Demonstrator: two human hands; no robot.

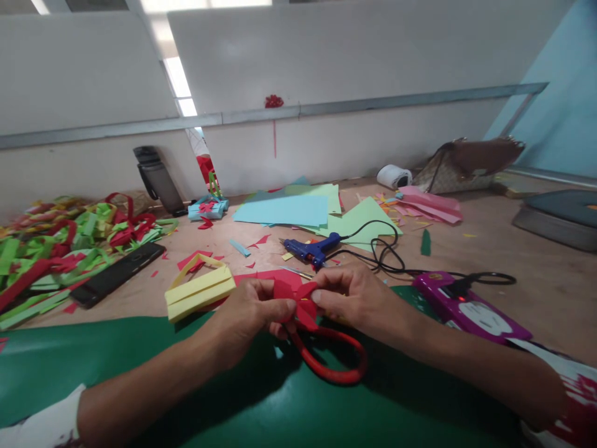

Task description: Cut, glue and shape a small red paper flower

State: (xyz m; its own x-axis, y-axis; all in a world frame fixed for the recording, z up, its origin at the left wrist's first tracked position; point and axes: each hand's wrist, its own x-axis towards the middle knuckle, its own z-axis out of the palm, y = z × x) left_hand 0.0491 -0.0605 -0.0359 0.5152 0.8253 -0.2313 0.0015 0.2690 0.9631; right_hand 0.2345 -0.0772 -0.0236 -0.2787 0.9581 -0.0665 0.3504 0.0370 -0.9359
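A red paper flower (pixel 305 306) is held between my two hands, its petals spread apart. My left hand (pixel 252 314) is closed on its left side, thumb on top. On the other side my right hand (pixel 347 289) pinches a petal between thumb and fingertips. Just below the flower are scissors with red handles (pixel 340 375); their blades are hidden, and whether my left fingers touch them I cannot tell. A yellow folded paper bag (pixel 200 294) with a strip handle lies left of my left hand. Beyond my hands rests a blue glue gun (pixel 312 247).
A green mat (pixel 209 398) covers the near table edge. Left are a phone (pixel 119 274), paper strips (pixel 88 236) and a bottle (pixel 158 180). Coloured sheets (pixel 284 210) lie at the back. The glue gun's black cord runs right toward a purple power strip (pixel 471 311).
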